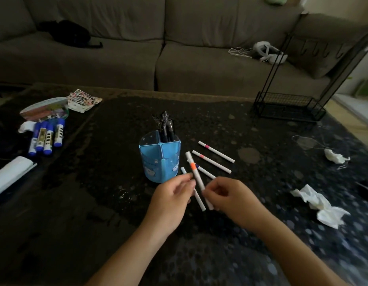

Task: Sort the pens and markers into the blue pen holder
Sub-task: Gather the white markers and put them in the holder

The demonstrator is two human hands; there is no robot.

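My right hand [226,198] pinches an orange-banded marker [196,176]. My left hand [171,201] touches it with loosely curled fingers; the holder [160,162] stands just beyond.

Dark speckled table [96,162] fills the lower frame. Centre: blue holder [158,162] standing upright, black pens [167,129] in its far compartment. Just right of it, white markers [216,151] lie flat and roughly parallel. Left: glue sticks [47,137] side by side, sticker sheets [84,100] above them. Right: crumpled tissues [319,205]. Upper right: black wire rack [288,108].
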